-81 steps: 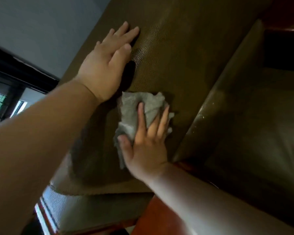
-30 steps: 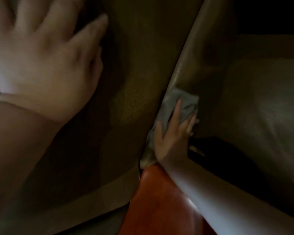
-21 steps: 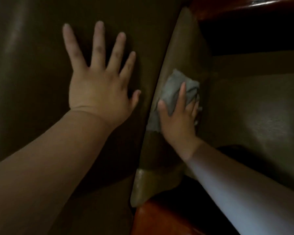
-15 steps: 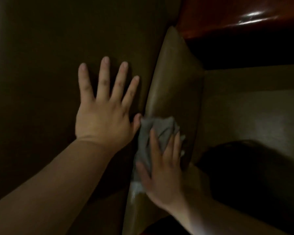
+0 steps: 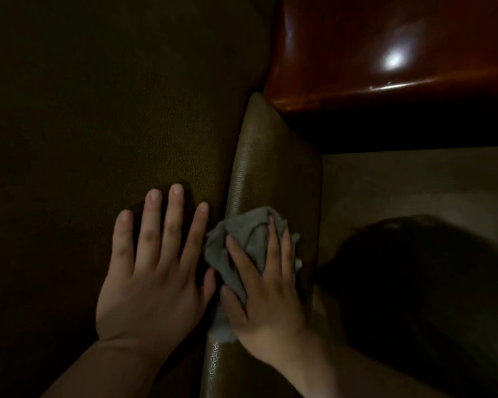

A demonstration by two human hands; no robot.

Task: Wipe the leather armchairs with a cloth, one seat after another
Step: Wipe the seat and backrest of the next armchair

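1. Your left hand (image 5: 153,271) lay flat on the dark olive-brown grained leather panel of the armchair (image 5: 112,124), fingers straight and slightly spread, holding nothing.
2. Your right hand (image 5: 266,285) pressed the crumpled grey cloth (image 5: 242,239) onto the narrow lighter-olive leather edge (image 5: 265,168) just right of that panel. Fingers lay extended over the cloth, thumb along its left side. Cannot tell whether any fingertip curled under it.
3. The cloth sat between your two hands; the left thumb was right beside it, contact unclear. A pale bit of the cloth showed below your right palm.
4. Right of the edge: the pale leather seat surface (image 5: 414,182), with a dark shadow (image 5: 429,282) over its lower part.
5. Top right: a glossy reddish-brown wooden frame piece (image 5: 357,38) with a bright light reflection on it.
6. Overall lighting was dim; fine detail on the left panel was hard to read.
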